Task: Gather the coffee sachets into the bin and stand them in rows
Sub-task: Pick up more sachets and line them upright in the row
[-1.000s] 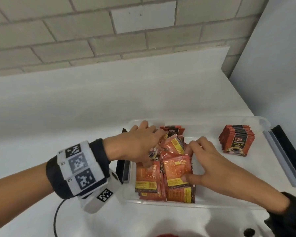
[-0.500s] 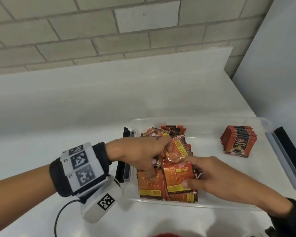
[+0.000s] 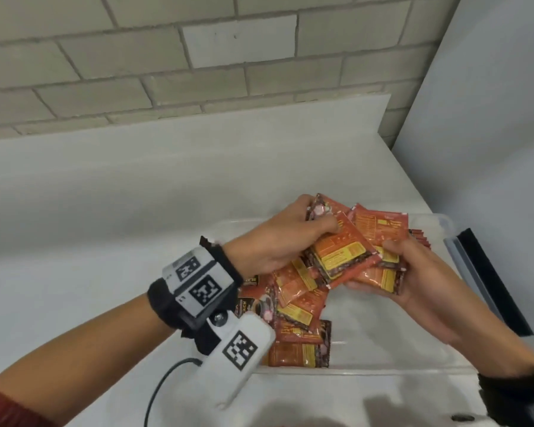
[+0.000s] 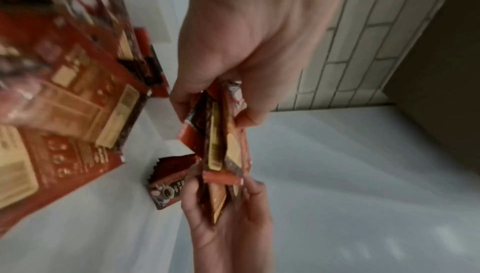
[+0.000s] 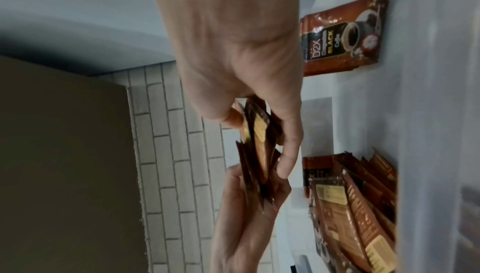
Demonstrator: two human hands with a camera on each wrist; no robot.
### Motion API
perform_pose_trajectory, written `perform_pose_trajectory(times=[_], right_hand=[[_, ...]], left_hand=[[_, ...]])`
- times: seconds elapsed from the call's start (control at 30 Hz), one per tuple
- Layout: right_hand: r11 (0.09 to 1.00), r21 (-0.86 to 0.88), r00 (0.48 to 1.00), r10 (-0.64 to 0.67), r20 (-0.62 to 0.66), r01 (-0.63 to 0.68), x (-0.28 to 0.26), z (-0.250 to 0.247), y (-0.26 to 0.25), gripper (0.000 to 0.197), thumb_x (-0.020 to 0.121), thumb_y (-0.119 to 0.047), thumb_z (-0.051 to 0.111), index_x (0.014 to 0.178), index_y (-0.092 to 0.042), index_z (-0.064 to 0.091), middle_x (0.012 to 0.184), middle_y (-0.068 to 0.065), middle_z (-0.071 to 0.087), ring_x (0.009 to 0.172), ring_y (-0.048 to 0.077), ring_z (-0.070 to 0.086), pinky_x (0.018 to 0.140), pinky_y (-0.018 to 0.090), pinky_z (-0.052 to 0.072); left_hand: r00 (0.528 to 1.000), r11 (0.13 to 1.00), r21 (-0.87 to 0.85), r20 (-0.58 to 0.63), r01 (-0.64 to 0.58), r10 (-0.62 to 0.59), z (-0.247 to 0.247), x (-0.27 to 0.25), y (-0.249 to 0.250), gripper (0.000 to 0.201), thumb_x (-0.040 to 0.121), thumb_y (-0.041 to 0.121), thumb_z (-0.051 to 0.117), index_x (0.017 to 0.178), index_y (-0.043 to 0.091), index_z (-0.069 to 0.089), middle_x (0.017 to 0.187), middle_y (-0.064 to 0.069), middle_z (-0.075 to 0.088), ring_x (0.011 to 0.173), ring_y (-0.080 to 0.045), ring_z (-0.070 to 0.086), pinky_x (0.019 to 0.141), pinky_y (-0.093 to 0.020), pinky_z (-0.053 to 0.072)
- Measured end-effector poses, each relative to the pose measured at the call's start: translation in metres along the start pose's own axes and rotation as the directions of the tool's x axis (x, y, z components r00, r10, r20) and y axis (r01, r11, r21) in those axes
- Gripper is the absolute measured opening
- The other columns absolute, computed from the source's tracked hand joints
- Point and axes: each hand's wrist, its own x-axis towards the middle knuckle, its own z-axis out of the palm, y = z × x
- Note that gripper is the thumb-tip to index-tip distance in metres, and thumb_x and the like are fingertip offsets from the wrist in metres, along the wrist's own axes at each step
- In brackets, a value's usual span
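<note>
Both hands have come up off the heap since half a second ago, lifting a bundle of sachets (image 3: 349,251) clear of the loose pile they were sorting through. That bundle sits between the two hands above the clear bin (image 3: 392,369). The left hand (image 3: 278,241) grips its far upper end, fingers curled over the top face and thumb underneath; in the left wrist view the left hand (image 4: 249,37) pinches the bundle edge-on, thumb on one side and fingers on the other. The right hand (image 3: 420,282) cups the near lower end from beneath, palm up, fingers curled around the lower edge and the thumb pressing on the upper face. In the right wrist view the right hand (image 5: 233,51) shows the same clamp, the packets fanned slightly between thumb and forefinger, with the left hand's fingertips meeting them from the opposite end.

Below the left hand's knuckles the loose sachets (image 3: 299,322) lie flat and overlapping in the left part of the bin, some face up, some back up. Beyond the right hand's fingers, a neat row of sachets (image 3: 420,237) stands on edge, mostly hidden by the bundle; the left wrist view shows that row (image 4: 171,177) just beside the right hand's fingertips. A white table (image 3: 136,211) carries the bin.
</note>
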Motion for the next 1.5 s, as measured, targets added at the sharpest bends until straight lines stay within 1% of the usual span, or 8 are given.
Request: perform_pose_trajectory(times=[0.17,0.47,0.77,0.93,1.03,1.2,1.33,1.5], right_hand=[[0.994,-0.056,0.994,-0.092,-0.065,0.088,-0.006,-0.008,-0.002,0.048,0.082,-0.036,0.057,0.128,-0.025,0.049,0.106,0.002,0.074,0.095,0.018,0.072,0.065,0.03,0.06],[0.972,-0.142,0.953,-0.217,-0.213,0.19,-0.004,-0.034,0.0,0.03,0.095,-0.001,0.046,0.114,-0.025,0.041,0.104,0.005,0.065,0.09,0.019,0.069,0.069,0.036,0.057],[0.83,-0.413,0.9,-0.433,-0.056,0.374,-0.002,-0.027,0.004,0.031,0.087,-0.039,0.06,0.115,-0.038,0.047,0.105,-0.015,0.068,0.102,0.005,0.066,0.08,0.023,0.056],[0.605,-0.738,0.855,-0.514,-0.076,0.299,0.004,-0.033,0.011,0.051,0.064,-0.066,0.067,0.108,-0.054,0.045,0.11,-0.021,0.043,0.116,0.011,0.039,0.098,0.03,0.043],[0.662,-0.669,0.863,-0.502,-0.062,0.337,0.003,-0.032,0.01,0.058,0.064,-0.075,0.067,0.115,-0.065,0.04,0.117,-0.018,0.04,0.119,0.012,0.046,0.1,0.034,0.048],[0.695,-0.533,0.802,-0.595,-0.049,0.483,0.003,-0.038,0.014,0.075,0.077,-0.044,0.07,0.138,-0.053,0.028,0.123,-0.014,0.045,0.117,0.007,0.055,0.086,0.028,0.055],[0.677,-0.587,0.752,-0.638,-0.166,0.444,0.004,-0.04,0.012,0.047,0.073,-0.037,0.072,0.115,-0.041,0.05,0.119,-0.008,0.052,0.1,-0.009,0.055,0.076,0.01,0.048],[0.821,-0.416,0.814,-0.52,-0.258,0.392,0.004,-0.04,0.01,0.044,0.065,-0.032,0.076,0.096,-0.027,0.044,0.104,-0.003,0.064,0.094,0.007,0.067,0.074,0.023,0.056]], left_hand=[[0.998,0.997,0.06,0.048,-0.042,0.039,0.033,0.024,0.0,0.033,0.097,0.016,0.048,0.128,0.008,0.041,0.122,-0.016,0.059,0.102,-0.021,0.06,0.095,-0.036,0.051],[0.956,0.998,-0.015,0.289,0.062,-0.055,0.051,0.047,0.002,0.02,0.095,0.011,0.053,0.114,0.009,0.056,0.109,-0.012,0.065,0.097,-0.021,0.063,0.094,-0.037,0.049],[0.8,0.898,-0.323,0.597,0.299,-0.052,0.048,0.049,-0.013,0.03,0.096,0.029,0.049,0.12,0.013,0.058,0.109,-0.013,0.067,0.099,-0.032,0.065,0.087,-0.067,0.044],[0.788,0.93,-0.309,0.615,0.201,0.034,0.039,0.052,-0.013,0.047,0.098,0.022,0.048,0.144,0.021,0.041,0.123,-0.015,0.063,0.109,-0.033,0.062,0.089,-0.066,0.045],[0.785,0.952,-0.289,0.612,0.106,0.098,0.033,0.053,-0.014,0.053,0.094,0.007,0.052,0.145,0.017,0.039,0.123,-0.018,0.062,0.109,-0.035,0.062,0.09,-0.063,0.048],[0.826,0.952,-0.305,0.544,0.027,0.151,0.028,0.054,-0.013,0.046,0.088,0.0,0.053,0.132,0.007,0.05,0.123,-0.019,0.062,0.108,-0.035,0.062,0.089,-0.059,0.05],[0.89,0.943,-0.332,0.432,0.007,0.145,0.026,0.055,-0.011,0.039,0.084,0.004,0.057,0.123,0.011,0.057,0.12,-0.015,0.065,0.109,-0.033,0.063,0.093,-0.053,0.05],[0.926,0.936,-0.313,0.28,-0.16,0.252,0.027,0.055,-0.011,0.037,0.086,-0.007,0.058,0.118,0.01,0.061,0.11,-0.01,0.07,0.1,-0.026,0.068,0.094,-0.043,0.052]])
